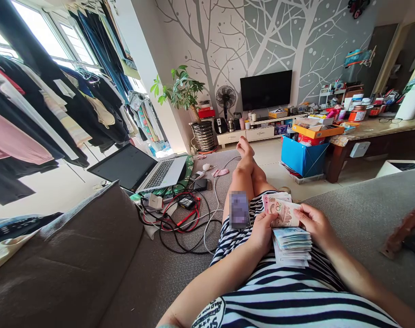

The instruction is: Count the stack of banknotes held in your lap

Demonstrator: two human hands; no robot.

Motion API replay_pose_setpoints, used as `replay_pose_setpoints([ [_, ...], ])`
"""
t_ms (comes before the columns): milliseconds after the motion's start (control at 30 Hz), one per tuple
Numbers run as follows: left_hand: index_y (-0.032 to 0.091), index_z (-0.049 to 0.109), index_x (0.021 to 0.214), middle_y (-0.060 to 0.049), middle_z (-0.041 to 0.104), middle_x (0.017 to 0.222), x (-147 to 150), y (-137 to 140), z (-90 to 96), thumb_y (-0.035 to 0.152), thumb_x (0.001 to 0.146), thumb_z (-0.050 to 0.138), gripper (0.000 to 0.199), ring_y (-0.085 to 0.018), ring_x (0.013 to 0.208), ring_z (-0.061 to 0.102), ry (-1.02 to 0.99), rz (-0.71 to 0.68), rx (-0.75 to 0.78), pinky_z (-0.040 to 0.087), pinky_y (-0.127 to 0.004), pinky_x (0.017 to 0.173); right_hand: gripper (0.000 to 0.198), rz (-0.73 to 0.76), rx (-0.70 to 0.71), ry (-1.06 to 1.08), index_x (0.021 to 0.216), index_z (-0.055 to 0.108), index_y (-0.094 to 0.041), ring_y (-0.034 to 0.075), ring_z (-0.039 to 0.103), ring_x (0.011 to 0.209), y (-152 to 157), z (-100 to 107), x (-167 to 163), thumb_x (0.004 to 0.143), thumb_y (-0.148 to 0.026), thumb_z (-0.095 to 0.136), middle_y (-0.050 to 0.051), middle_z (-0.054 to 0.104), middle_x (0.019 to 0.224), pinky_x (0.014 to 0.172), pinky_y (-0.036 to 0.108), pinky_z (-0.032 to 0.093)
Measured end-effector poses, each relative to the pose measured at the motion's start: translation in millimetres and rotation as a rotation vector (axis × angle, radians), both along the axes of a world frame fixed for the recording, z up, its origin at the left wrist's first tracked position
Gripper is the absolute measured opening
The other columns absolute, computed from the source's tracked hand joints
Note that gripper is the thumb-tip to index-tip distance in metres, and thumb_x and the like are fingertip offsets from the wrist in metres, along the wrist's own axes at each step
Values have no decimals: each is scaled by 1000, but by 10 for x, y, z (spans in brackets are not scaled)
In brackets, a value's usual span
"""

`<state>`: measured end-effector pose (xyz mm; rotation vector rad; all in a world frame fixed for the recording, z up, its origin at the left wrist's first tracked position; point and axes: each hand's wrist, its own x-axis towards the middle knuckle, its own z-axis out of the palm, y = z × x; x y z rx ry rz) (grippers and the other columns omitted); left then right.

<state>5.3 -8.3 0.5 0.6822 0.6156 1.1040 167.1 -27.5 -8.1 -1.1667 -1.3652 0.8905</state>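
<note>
Over my lap, my left hand (263, 231) and my right hand (312, 222) grip the two ends of some banknotes (283, 213); the front note is brownish and reads 20. Behind its top edge, pinkish notes show. A stack of bluish banknotes (292, 246) lies fanned on my striped clothing, just below my hands. A phone (239, 209) with a blurred screen rests on my thigh, left of the notes. My fingers are closed on the note's edges; how many notes they hold, I cannot tell.
Tangled cables (183, 218) and a charger (153, 201) lie on the grey sofa to my left, beside an open laptop (159, 175). A blue box (303, 157) stands by a cluttered table (374, 127) at the right. Ahead are a television (266, 95) and a fan (225, 98).
</note>
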Motion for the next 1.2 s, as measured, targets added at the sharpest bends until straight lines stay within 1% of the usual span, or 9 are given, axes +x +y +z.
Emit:
replay_pose_setpoints([
  [67, 13, 77, 84, -11, 77, 82, 2, 7, -10, 31, 57, 81, 32, -32, 92, 72, -2, 6, 0, 52, -42, 90, 47, 5, 9, 28, 74, 60, -21, 15, 46, 58, -15, 14, -11, 85, -66, 62, -2, 53, 63, 52, 26, 36],
  [200, 14, 75, 77, -11, 76, 81, 1, 27, -38, 35, 61, 78, 27, -32, 93, 70, 0, 51, 2, 51, -42, 91, 49, -30, 39, 39, 67, 53, -21, 14, 40, 55, -74, 99, -47, 85, -66, 62, -3, 46, 59, 49, 26, 32],
  [367, 13, 76, 83, -12, 76, 85, 2, 46, -64, 38, 62, 76, 32, -32, 96, 69, 1, 62, 8, 50, -42, 93, 52, -42, 68, 44, 64, 52, -21, 13, 37, 55, -123, 174, -76, 84, -67, 64, -4, 43, 59, 49, 25, 31],
  [600, 14, 75, 79, -11, 76, 82, 14, 60, -74, 42, 64, 73, 32, -32, 93, 69, 14, 68, 35, 50, -43, 92, 49, -35, 67, 54, 66, 53, -21, 13, 38, 55, -97, 105, -54, 86, -65, 64, -4, 44, 60, 50, 25, 31],
  [767, 16, 74, 77, -11, 77, 88, 18, 67, -71, 41, 65, 71, 28, -34, 98, 69, 8, 35, 42, 51, -43, 93, 50, -21, 79, 61, 66, 52, -21, 13, 39, 56, -111, 116, -59, 86, -65, 64, -4, 44, 61, 50, 25, 33],
  [900, 17, 73, 75, -12, 78, 91, 13, 66, -56, 40, 67, 70, 25, -34, 102, 69, 3, -2, 80, 50, -43, 95, 42, -2, 78, 94, 76, 59, -21, 14, 43, 59, -123, 136, -68, 87, -61, 64, -2, 50, 66, 52, 25, 36],
  [1033, 16, 74, 75, -11, 77, 87, 9, 52, -25, 40, 65, 70, 26, -34, 101, 69, 20, 1, 83, 49, -44, 97, 40, -7, 85, 92, 82, 60, -22, 16, 49, 64, -119, 126, -68, 88, -61, 63, 0, 55, 72, 55, 25, 40],
  [1200, 16, 73, 74, -11, 76, 84, 6, 26, 14, 41, 64, 72, 26, -34, 101, 69, 17, 8, 74, 49, -44, 96, 40, -2, 91, 77, 81, 61, -22, 15, 46, 59, -129, 125, -62, 88, -61, 62, -2, 52, 67, 53, 25, 37],
])
